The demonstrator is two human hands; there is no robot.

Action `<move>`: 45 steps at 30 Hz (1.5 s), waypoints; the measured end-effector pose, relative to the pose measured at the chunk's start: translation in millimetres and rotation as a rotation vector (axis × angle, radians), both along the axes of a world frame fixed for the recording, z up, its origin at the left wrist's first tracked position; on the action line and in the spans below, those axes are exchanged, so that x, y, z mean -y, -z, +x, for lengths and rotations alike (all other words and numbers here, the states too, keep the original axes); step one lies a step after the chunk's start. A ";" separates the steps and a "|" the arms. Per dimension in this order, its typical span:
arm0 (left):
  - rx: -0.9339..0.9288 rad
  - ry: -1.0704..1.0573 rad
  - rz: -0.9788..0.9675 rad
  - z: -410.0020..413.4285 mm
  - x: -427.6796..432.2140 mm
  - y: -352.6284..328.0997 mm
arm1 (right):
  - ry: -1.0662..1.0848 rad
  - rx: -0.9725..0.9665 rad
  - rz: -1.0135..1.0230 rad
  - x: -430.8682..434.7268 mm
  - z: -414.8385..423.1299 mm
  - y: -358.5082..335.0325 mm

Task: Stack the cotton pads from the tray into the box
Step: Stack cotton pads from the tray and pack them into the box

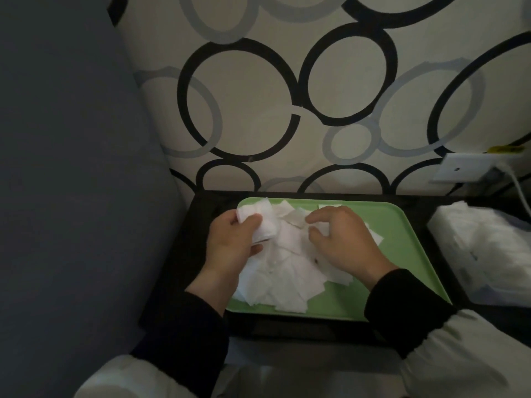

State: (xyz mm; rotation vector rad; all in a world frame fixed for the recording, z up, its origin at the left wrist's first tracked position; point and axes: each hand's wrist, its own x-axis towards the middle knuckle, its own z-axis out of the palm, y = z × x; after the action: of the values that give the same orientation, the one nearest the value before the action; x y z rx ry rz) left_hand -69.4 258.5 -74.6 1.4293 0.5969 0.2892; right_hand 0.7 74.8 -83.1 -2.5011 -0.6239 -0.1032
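Note:
A green tray (402, 239) lies on a small black table, with a loose heap of several white square cotton pads (287, 280) spread over its left and middle. My left hand (230, 245) grips a small stack of pads (265, 219) above the tray's far left corner. My right hand (342, 239) hovers over the heap with fingers curled down, its fingertips touching pads near the middle. To the right of the tray stands the box (482, 254), holding white pads.
The black table (195, 234) stands against a wall with black and grey ring patterns. A dark grey cushion (71, 168) fills the left side. A white wall socket (471, 168) with a plugged cable sits at the far right.

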 end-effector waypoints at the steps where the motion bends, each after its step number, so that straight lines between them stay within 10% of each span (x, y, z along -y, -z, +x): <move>1: -0.006 0.006 0.009 -0.1 0.3 0.1 | 0.038 -0.046 0.123 2.1 -2.3 -4.3; 11: -0.042 0.261 -0.024 -12.0 31.0 -4.9 | 0.189 -0.695 1.109 41.6 -53.8 -32.9; 45: -0.001 0.434 -0.066 -17.4 65.2 -8.2 | 0.132 -0.535 0.792 37.5 -40.2 -29.1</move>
State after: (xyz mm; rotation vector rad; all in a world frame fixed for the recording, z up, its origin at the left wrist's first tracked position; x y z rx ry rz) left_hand -86.8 193.3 -66.4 1.4539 0.2820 -0.0746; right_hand -39.5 37.3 -53.9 -1.6859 -0.1372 0.2259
